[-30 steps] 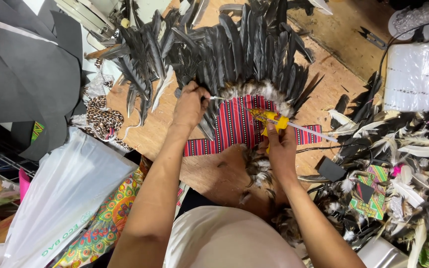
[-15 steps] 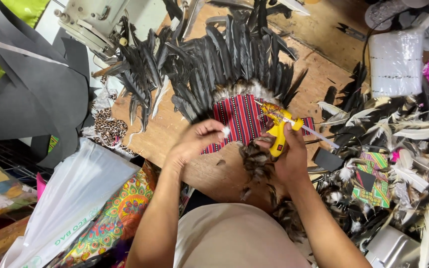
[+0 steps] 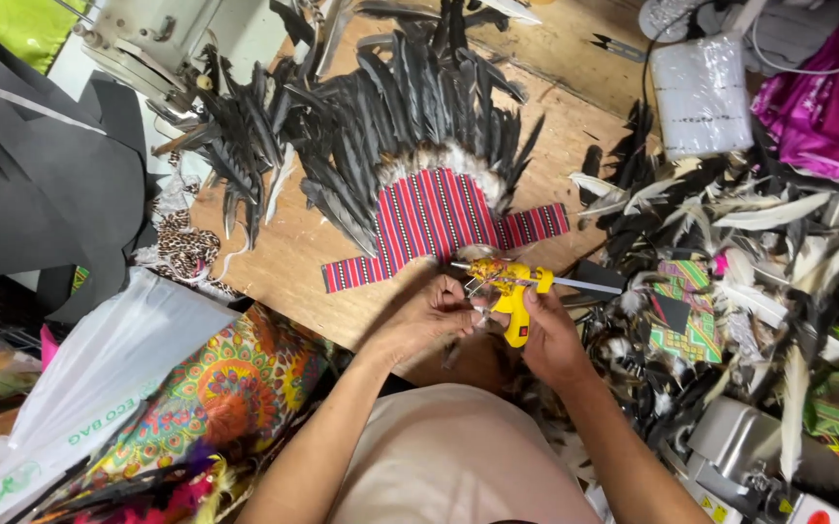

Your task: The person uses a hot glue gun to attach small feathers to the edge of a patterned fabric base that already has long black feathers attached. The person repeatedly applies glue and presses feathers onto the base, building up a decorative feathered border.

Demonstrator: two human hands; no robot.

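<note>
The right hand point(image 3: 550, 335) is gripping a yellow glue gun point(image 3: 509, 289); the left hand point(image 3: 427, 315) is pinching a small feather point(image 3: 477, 254) at its nozzle. The headdress point(image 3: 439, 165) is lying on the desk point(image 3: 283, 252), its striped band point(image 3: 444, 221) largely feathered already; loose feathers point(image 3: 730, 209) are waiting alongside.

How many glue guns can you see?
1. The yellow glue gun is in the right hand, just below the striped red band, with the left hand beside its tip. More could hide under the feathers.
</note>
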